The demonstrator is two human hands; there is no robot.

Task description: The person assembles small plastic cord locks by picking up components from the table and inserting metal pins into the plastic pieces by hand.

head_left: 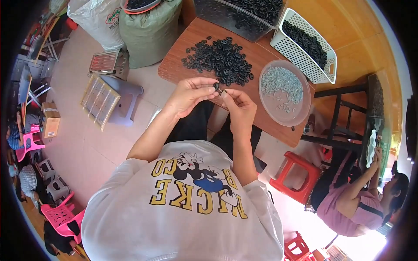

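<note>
Just over the near edge of the brown table, my two hands meet fingertip to fingertip. My left hand pinches a small black oval ring-shaped piece between thumb and fingers. Beside it, my right hand is closed in a pinch close against that piece; whatever sits between its fingertips is too small to name. Beyond my hands lies a loose heap of similar black pieces. To the right, a round clear plastic tray holds many small silvery screws.
At the table's back stand a clear bin and a white perforated basket, both with black pieces. Full sacks and a purple-grey stool are left. A red stool and a seated person in pink are right.
</note>
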